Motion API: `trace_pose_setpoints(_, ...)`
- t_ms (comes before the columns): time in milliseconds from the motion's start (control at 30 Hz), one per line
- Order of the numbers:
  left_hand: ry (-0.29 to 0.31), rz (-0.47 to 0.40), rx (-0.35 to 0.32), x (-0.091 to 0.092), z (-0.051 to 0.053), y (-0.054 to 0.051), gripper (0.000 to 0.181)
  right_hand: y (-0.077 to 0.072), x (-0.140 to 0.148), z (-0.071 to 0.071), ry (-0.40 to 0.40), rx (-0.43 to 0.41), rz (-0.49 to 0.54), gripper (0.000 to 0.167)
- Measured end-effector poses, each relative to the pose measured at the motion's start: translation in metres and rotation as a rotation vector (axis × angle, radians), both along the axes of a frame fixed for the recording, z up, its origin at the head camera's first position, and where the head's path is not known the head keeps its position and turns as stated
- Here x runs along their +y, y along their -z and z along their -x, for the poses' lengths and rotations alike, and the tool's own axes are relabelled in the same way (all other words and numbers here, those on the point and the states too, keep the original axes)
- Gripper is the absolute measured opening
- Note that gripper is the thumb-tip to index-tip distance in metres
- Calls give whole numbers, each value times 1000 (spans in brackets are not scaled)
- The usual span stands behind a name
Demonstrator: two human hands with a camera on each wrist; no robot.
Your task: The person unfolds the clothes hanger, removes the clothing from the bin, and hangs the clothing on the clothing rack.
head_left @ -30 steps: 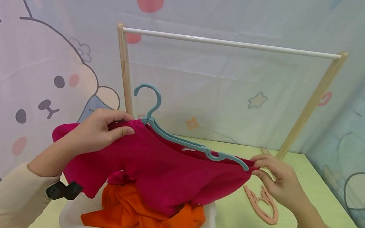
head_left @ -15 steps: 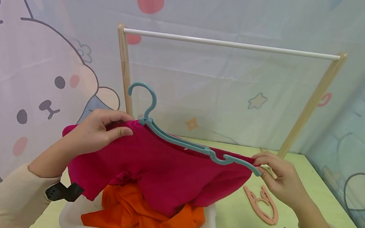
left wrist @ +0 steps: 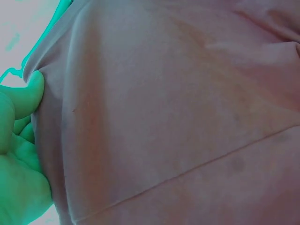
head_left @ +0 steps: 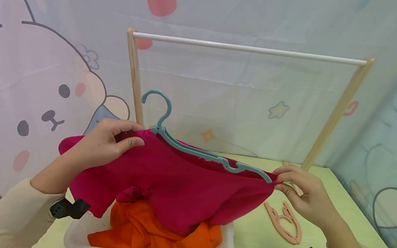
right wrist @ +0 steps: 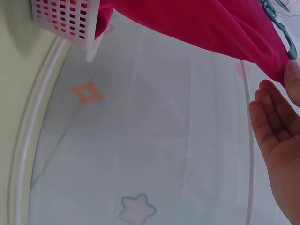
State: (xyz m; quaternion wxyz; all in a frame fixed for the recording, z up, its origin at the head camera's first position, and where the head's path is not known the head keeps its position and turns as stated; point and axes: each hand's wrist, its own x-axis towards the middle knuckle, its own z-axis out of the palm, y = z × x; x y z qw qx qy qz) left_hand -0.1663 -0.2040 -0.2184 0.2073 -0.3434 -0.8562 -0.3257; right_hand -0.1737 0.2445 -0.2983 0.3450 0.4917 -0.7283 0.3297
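In the head view a magenta garment (head_left: 182, 183) is stretched between both hands. The left hand (head_left: 111, 143) pinches its upper edge beside the base of a blue hanger's hook, thumb in front. The right hand (head_left: 304, 191) pinches the far right corner of the cloth. The blue hanger (head_left: 197, 152) lies along the neck opening, its hook up and its right tip next to the right fingers; its left arm is hidden. In the right wrist view the thumb presses the cloth (right wrist: 211, 28) near the hanger tip (right wrist: 291, 49).
Under the garment stands a white basket (head_left: 229, 241) with orange cloth (head_left: 159, 234) in it. A pink folding hanger (head_left: 285, 228) lies on the green table (head_left: 332, 206) at the right. Behind stands a rack with wooden posts (head_left: 337, 116) and a white rail (head_left: 249, 48).
Half a second ago the hanger's right end stuck out in front of the right fingers; now it sits back and left, at the neck opening. Both hands keep their grip on the cloth.
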Motion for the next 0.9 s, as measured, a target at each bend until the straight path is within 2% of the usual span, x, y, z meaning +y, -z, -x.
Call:
trace_pose_setpoints(233,-5,3,52,0,3,-1,18,-7,0,-3,-1,55,-10,31)
trace_pose_setpoints(433,-16,-43,43,2,4,-5,17,-14,-2,-4,-29,73,-15,30)
trace_pose_setpoints(700,-2,-42,13,-2,5,-7,20,-28,-3,-6,-32,86,-14,32)
trace_pose_setpoints(800,7,-29,54,0,6,-8,21,-36,-2,-5,-23,93,-16,34)
trace_pose_setpoints(900,18,-9,104,3,9,-13,20,-47,-2,0,-50,85,-16,34)
